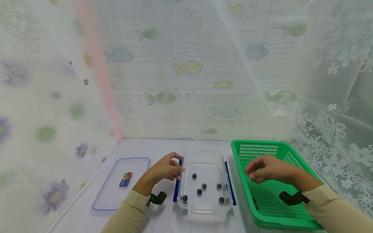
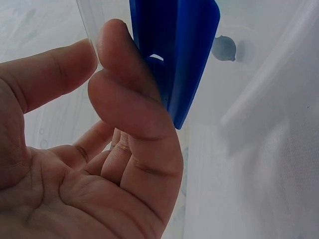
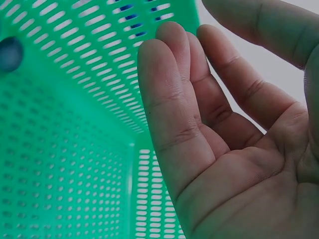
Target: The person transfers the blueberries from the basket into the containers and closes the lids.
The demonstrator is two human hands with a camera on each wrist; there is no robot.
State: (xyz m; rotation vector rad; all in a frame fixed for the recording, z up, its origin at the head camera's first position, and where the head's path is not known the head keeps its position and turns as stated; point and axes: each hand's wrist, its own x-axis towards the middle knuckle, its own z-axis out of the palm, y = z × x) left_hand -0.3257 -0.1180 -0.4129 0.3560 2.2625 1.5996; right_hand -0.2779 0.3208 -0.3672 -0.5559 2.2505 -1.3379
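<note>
A clear plastic box point(image 1: 204, 210) with blue side latches point(image 1: 229, 183) stands in the middle of the table, several small dark balls point(image 1: 204, 186) inside it. At its left rim, my left hand point(image 1: 161, 170) holds the edge between thumb and fingers. The left wrist view shows those fingers beside the blue latch point(image 2: 192, 55). My right hand point(image 1: 272, 170) hovers over the green basket point(image 1: 262, 218) with loosely bent fingers and nothing in them. One dark ball point(image 3: 10, 54) shows in the basket in the right wrist view.
Left of the box lies a clear lid point(image 1: 106, 194) with a blue seal and a colourful label point(image 1: 126, 179). The basket stands close to the box's right side. Patterned curtains point(image 1: 186, 97) close off the back and both sides of the table.
</note>
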